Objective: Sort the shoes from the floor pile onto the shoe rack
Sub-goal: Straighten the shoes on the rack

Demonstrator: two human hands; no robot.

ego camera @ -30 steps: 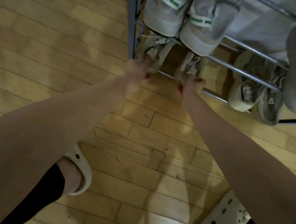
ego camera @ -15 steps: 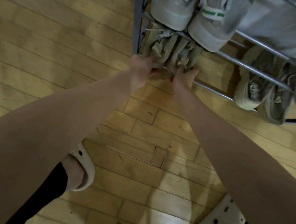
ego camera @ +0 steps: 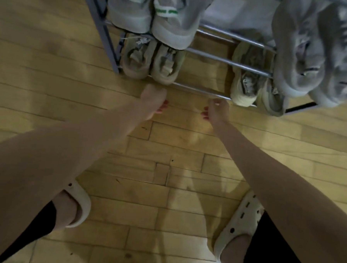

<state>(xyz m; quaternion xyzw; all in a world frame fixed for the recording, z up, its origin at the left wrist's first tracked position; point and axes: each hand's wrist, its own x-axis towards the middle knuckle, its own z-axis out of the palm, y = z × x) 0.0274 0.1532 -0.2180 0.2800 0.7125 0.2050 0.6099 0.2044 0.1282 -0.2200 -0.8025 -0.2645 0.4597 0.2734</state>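
Both hands are free of any hold: the left hand [ego camera: 152, 99] and right hand [ego camera: 216, 109] hang with fingers loosely curled, gripping nothing, just near of the metal-tube shoe rack [ego camera: 228, 62]. A pair of tan sneakers [ego camera: 152, 62] sits on the lowest rail at the rack's left end, under green-striped white sneakers [ego camera: 152, 13]; cream trainers [ego camera: 250, 77] and grey knit shoes [ego camera: 313, 50] occupy the right. The floor is worn wood parquet [ego camera: 51, 74], with white perforated clogs [ego camera: 238, 221] on the person's feet.
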